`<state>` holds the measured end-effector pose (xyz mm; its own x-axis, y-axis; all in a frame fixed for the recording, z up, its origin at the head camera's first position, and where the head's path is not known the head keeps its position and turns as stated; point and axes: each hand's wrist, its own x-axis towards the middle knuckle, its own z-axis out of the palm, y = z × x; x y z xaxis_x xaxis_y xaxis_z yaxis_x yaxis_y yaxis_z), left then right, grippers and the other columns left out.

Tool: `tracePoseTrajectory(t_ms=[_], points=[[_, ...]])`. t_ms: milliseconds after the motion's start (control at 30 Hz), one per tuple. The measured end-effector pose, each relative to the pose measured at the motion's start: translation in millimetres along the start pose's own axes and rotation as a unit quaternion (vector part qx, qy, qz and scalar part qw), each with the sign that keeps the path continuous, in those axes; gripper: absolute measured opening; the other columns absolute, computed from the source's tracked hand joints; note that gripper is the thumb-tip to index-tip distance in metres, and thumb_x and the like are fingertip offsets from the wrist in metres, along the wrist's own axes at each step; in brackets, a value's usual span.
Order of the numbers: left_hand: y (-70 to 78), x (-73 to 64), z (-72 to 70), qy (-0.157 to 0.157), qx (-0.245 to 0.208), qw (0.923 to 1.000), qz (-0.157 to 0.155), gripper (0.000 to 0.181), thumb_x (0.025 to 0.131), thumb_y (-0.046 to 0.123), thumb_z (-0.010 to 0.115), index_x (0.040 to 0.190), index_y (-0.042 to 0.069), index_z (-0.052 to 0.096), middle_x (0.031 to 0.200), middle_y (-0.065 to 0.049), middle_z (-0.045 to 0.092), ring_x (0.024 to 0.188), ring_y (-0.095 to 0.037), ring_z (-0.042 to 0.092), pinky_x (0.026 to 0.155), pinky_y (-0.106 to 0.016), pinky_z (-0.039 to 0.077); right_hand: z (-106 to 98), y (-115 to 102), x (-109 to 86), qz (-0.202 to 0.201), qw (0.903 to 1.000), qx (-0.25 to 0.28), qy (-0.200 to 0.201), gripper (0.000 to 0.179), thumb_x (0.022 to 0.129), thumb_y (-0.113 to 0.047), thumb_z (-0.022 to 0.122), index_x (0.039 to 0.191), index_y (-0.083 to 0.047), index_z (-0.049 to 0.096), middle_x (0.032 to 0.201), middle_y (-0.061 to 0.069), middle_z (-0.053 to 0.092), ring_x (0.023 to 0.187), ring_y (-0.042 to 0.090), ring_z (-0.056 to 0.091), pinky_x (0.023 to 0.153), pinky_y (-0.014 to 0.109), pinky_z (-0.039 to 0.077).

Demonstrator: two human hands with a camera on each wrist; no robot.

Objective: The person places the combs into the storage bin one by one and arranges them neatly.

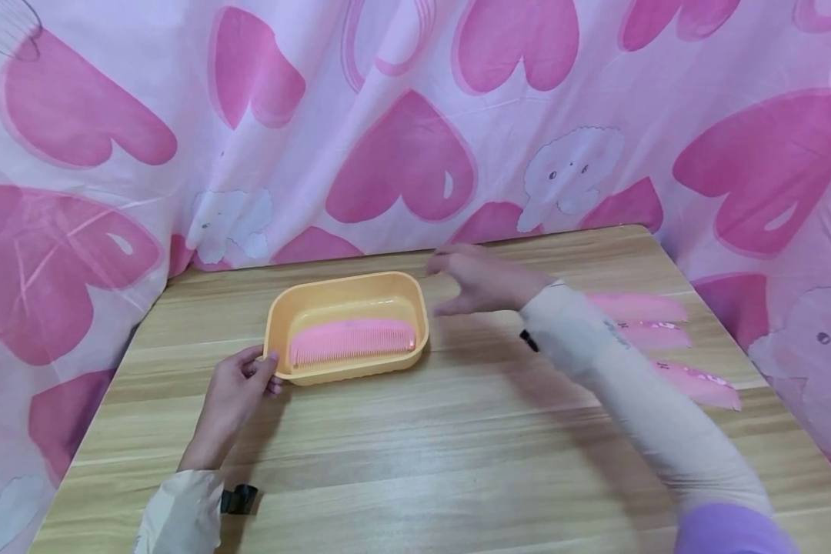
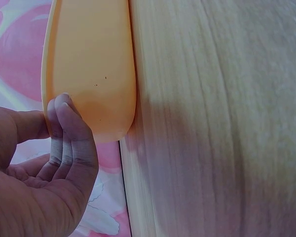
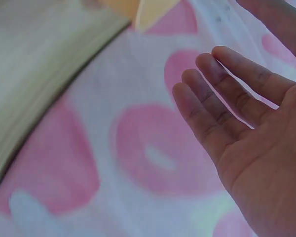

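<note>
A pale orange plastic tray [image 1: 349, 373] with rounded corners stands on the wooden table, and a pink comb [image 1: 349, 342] lies inside it, teeth toward the near side. At the tray's near left corner my left hand [image 1: 231, 392] pinches the rim, thumb on one side and fingers against the outer wall; the left wrist view shows this grip on the tray [image 2: 93, 64] closely. Just right of the tray hovers my right hand [image 1: 488, 278], apart from it, fingers extended and nothing held. The right wrist view shows the right hand's [image 3: 256, 133] bare palm.
On the table's right side lie several pink curved pieces [image 1: 699, 385], partly hidden by my right forearm; some show shiny patches and dark print. The wooden tabletop [image 1: 402, 462] ends at a pink heart-patterned cloth [image 1: 402, 161] hanging behind and along both sides.
</note>
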<state>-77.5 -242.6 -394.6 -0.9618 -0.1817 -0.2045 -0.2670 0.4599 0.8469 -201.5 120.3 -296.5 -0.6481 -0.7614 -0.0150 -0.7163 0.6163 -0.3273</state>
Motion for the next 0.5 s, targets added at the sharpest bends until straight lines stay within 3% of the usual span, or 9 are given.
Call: tracePoseTrajectory(t_ms=[200,300,500], points=[[0.4,-0.1,-0.1,0.001,0.007,1.0000,0.001,0.048,0.108,0.023,0.051,0.143,-0.009,0.048,0.092,-0.018,0.070,0.072,-0.013,0.065,0.067,-0.026,0.061,-22,28,-51.7,0.076,0.9968,0.010,0.025,0.062,0.083,-0.028,0.086,0.130,0.004,0.062,0.137,0.021,0.057,0.134,0.040,0.047,0.111,0.054,0.042],[0.7,-0.3,-0.5,0.001,0.009,1.0000,0.001,0.048,0.108,0.024,0.052,0.143,-0.009,0.048,0.092,-0.017,0.070,0.072,-0.012,0.065,0.067,-0.026,0.061,-28,42,-80.9,0.104,0.9936,0.021,0.040,0.060,0.083,-0.027,0.086,0.129,0.004,0.063,0.134,0.021,0.058,0.128,0.039,0.051,0.105,0.054,0.047],[0.0,0.1,-1.3,-0.001,0.008,1.0000,0.000,0.051,0.108,0.026,0.052,0.143,-0.010,0.047,0.090,-0.015,0.070,0.071,-0.011,0.065,0.066,-0.025,0.061,-29,68,-137.3,0.147,0.9870,-0.004,0.066,0.060,0.078,-0.027,0.090,0.124,0.002,0.066,0.124,0.017,0.063,0.114,0.036,0.060,0.096,0.054,0.051]])
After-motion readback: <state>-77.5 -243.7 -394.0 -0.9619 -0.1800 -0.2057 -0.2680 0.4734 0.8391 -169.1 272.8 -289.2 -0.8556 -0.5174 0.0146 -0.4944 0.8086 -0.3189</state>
